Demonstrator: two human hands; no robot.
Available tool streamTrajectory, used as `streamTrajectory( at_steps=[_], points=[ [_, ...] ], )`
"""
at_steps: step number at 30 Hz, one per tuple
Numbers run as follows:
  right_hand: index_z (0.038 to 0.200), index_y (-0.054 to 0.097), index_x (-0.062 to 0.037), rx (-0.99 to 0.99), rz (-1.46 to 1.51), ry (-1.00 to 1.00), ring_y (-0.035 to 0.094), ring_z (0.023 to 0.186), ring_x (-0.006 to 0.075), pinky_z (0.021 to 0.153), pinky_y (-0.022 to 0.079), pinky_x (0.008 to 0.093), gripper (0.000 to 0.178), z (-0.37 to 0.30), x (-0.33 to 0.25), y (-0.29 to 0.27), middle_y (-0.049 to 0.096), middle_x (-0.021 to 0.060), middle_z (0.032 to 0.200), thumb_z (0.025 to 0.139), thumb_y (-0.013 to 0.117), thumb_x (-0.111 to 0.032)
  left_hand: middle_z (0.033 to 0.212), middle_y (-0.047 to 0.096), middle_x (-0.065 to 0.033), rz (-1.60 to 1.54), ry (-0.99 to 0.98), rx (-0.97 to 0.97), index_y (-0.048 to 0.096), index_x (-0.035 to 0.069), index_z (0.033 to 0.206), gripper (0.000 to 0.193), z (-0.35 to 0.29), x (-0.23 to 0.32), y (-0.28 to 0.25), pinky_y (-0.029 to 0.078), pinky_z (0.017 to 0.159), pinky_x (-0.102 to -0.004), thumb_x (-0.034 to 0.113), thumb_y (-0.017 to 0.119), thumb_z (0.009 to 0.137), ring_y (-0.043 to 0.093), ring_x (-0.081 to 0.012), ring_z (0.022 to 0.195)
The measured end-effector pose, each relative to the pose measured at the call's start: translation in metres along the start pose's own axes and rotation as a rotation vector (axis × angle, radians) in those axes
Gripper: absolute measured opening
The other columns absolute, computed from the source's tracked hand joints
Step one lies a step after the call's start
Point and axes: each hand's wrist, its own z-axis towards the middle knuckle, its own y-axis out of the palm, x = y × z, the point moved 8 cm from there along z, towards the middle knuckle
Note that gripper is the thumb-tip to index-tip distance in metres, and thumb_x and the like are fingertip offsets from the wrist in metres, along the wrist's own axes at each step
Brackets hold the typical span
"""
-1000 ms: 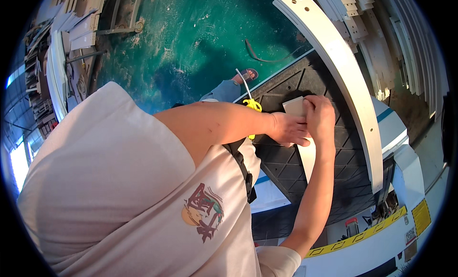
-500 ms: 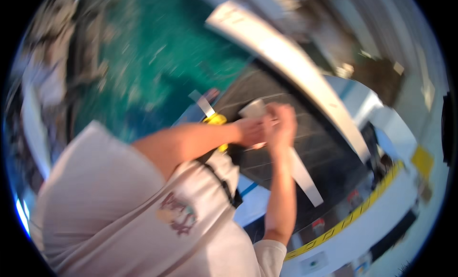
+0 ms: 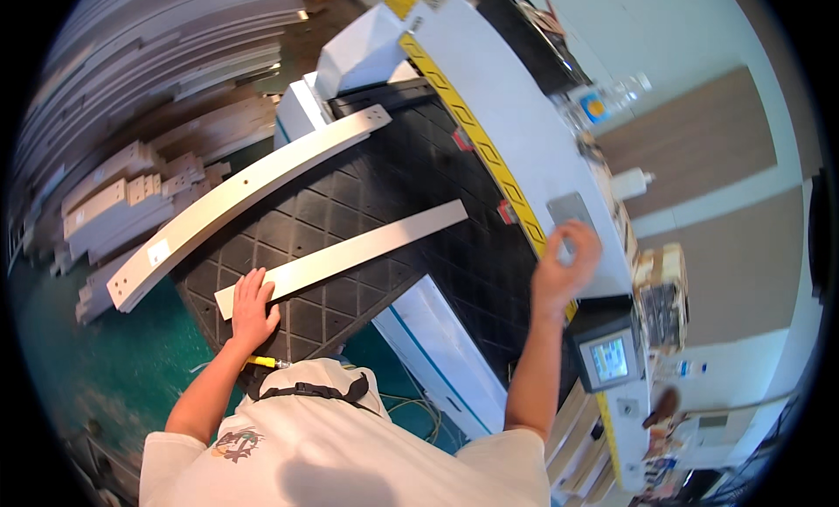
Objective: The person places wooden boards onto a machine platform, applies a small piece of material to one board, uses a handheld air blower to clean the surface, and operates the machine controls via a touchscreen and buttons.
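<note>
A narrow, straight pale board (image 3: 367,246) lies on the black grooved mat (image 3: 301,319) in front of me. My left hand (image 3: 253,313) lies over the board's left end, fingers extended on top and thumb off to the side. My right hand (image 3: 566,262) is raised beside the white machine beam, over a grey plate (image 3: 568,211). Its fingers curl round to the thumb in a ring; anything small at the fingertips cannot be made out. Beyond the straight board, a long curved pale beam (image 3: 246,188) with small holes at its ends rests along the mat's far edge.
A yellow marked strip (image 3: 476,127) edges the white machine beam (image 3: 524,96). A small screen (image 3: 609,358) stands right of my right arm. Stacked boards (image 3: 131,197) fill the left background. Plastic bottles (image 3: 612,96) stand behind the beam. A yellow-handled tool (image 3: 262,361) hangs at my waist.
My view has turned, bringing the machine beam and screen into sight. My hands were together over the mat; now they are apart, the left on the board and the right by the machine.
</note>
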Motion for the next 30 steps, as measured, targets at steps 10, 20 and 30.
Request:
streamTrajectory(
  at_steps=[10, 20, 30],
  points=[
    [0.093, 0.068, -0.0061, 0.139, -0.542, 0.103, 0.064, 0.104, 0.0340, 0.092, 0.049, 0.0473, 0.011, -0.001, 0.197, -0.076, 0.071, 0.0107, 0.107, 0.085, 0.076, -0.004, 0.128, 0.064, -0.0151, -0.218, 0.051, -0.430, 0.069, 0.006, 0.121, 0.050, -0.104, 0.020, -0.049, 0.042, 0.112, -0.0512, 0.015, 0.086, 0.075, 0.056, -0.0394, 0.127],
    [0.119, 0.073, -0.0028, -0.297, 0.225, 0.632, 0.067, 0.110, 0.0390, 0.097, 0.052, 0.0467, 0.034, -0.088, 0.045, 0.037, 0.072, 0.0202, 0.118, 0.091, 0.076, -0.022, 0.100, 0.061, -0.0089, -0.035, 0.169, -0.570, 0.070, 0.011, 0.106, 0.031, -0.101, 0.004, -0.039, 0.043, 0.087, -0.0451, 0.006, 0.080, 0.077, 0.058, -0.0334, 0.100],
    [0.159, 0.040, -0.0086, -1.520, 2.017, 0.902, 0.058, 0.134, 0.0300, 0.109, 0.054, 0.0505, 0.064, -0.294, -0.297, 0.097, 0.059, 0.0159, 0.139, 0.110, 0.053, -0.048, 0.120, 0.069, -0.0094, -0.230, 0.652, -0.250, 0.068, 0.006, 0.115, 0.050, 0.011, 0.134, -0.097, 0.049, 0.100, -0.0441, -0.001, 0.083, 0.069, 0.063, -0.0347, 0.112]
  ],
)
